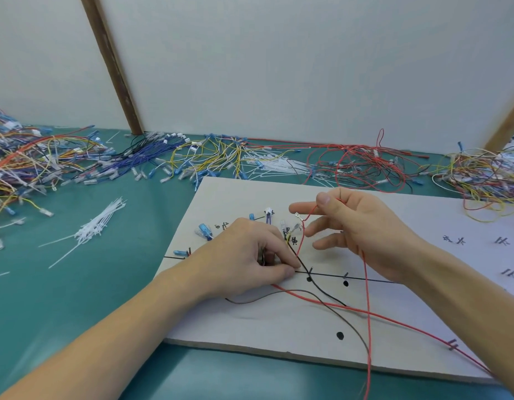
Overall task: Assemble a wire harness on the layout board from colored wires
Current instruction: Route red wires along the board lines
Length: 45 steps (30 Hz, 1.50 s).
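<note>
The white layout board (250,327), marked with black lines and dots, lies on the green table. My left hand (250,252) presses down on the board and pinches a bundle of wires at the line junction, with black, brown and red wires trailing out from under it. My right hand (356,223) hovers above the board and pinches a thin red wire (367,298) between thumb and forefinger; its metal terminal end (298,217) dangles near the fingertips. Wires with blue and white connectors (204,230) lie on the board beyond my left hand.
Heaps of coloured wires run along the back of the table: mixed at the left (28,163), blue and yellow (192,157), red (365,166), mixed at the right (486,174). White cable ties (101,223) lie left of the board. White panels with wooden posts stand behind.
</note>
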### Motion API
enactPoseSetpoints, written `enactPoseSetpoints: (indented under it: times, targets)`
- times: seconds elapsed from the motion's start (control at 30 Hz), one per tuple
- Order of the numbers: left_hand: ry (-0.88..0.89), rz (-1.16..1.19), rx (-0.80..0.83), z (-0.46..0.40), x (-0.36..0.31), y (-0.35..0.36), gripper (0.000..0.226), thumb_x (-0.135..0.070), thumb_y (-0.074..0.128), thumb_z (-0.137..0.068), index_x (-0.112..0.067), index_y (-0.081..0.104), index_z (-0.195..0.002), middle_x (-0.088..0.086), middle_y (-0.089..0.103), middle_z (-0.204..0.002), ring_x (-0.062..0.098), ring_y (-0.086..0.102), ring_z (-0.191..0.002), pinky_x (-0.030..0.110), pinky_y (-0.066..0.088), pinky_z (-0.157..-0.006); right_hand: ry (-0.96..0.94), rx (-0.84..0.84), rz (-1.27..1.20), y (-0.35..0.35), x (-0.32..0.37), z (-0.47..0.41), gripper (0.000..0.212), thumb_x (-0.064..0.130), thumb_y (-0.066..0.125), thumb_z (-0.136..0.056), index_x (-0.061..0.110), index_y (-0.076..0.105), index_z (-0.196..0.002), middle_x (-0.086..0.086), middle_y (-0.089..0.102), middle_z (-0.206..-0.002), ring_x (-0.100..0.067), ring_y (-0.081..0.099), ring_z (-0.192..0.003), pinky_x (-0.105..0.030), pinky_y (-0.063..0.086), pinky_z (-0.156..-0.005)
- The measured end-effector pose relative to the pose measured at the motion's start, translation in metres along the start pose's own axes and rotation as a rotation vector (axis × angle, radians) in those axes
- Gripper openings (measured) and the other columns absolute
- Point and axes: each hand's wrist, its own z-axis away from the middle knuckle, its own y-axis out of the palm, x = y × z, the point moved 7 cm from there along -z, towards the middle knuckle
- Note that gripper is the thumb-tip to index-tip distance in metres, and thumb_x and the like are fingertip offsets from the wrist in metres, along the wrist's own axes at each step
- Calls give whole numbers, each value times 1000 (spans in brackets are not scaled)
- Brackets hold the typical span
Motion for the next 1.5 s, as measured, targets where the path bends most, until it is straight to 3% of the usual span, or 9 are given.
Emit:
enactPoseSetpoints:
  times: [0.13,0.3,0.43,0.6,0.8,1.03,1.17,1.3,1.5]
  targets:
    - [-8,29,0,0,1,0,14,-15,81,-86,-26,84,-93,-10,74,-90,17,68,-80,17,48,-68,-29,41,-36,5,2,-3,23,39,60,-94,17,57,-88,-10,76,-116,-25,73,-101,-29,60,-71]
    - [-7,28,2,0,2,0,14,-17,80,-86,-28,84,-95,-11,74,-91,16,68,-81,18,49,-69,-18,10,-86,5,1,-8,18,38,70,-87,23,65,-78,-10,75,-107,-25,74,-91,-34,59,-66]
    - [-8,33,10,1,2,1,13,-18,80,-87,-28,84,-95,-11,74,-92,17,69,-82,30,53,-73,-18,72,-42,8,1,-11,20,34,69,-95,25,64,-77,-10,75,-115,-35,75,-101,-36,60,-63]
    - [-17,38,12,1,2,0,13,-17,80,-87,-26,84,-95,-10,74,-92,18,69,-83,30,54,-75,-54,88,-4,5,7,-16,23,24,71,-94,24,57,-75,-13,76,-113,-29,75,-92,-28,54,-55]
    - [-11,30,14,1,1,0,13,-18,80,-87,-28,84,-94,-12,74,-92,17,70,-85,30,54,-76,-48,108,263,4,6,-17,12,18,75,-90,11,66,-87,-13,79,-91,-17,68,-75,-25,53,-56]
    - [-6,0,13,1,-1,-1,15,-17,80,-86,-30,83,-93,-11,73,-91,16,67,-80,17,48,-70,-44,160,596,11,19,-30,9,7,80,-87,14,76,-91,-9,78,-80,-25,71,-70,-33,63,-70]
    - [0,-5,5,2,-4,-1,15,-13,80,-84,-26,82,-91,-10,72,-88,15,66,-76,15,45,-68,-87,135,809,26,21,-39,12,10,82,-84,21,78,-85,8,77,-74,-2,70,-66,-16,54,-61]
    - [15,-7,-23,1,-6,-3,13,-10,81,-82,-23,82,-87,-9,73,-88,16,67,-77,18,48,-70,-131,107,963,38,20,-45,11,11,83,-80,22,79,-82,11,76,-72,4,69,-66,-8,48,-59]
    - [35,-13,-44,1,-8,-5,11,-9,82,-80,-20,82,-83,-13,73,-86,11,66,-77,11,45,-70,-191,33,1071,48,18,-39,10,13,75,-81,23,78,-79,11,74,-74,-7,69,-74,-33,59,-73]
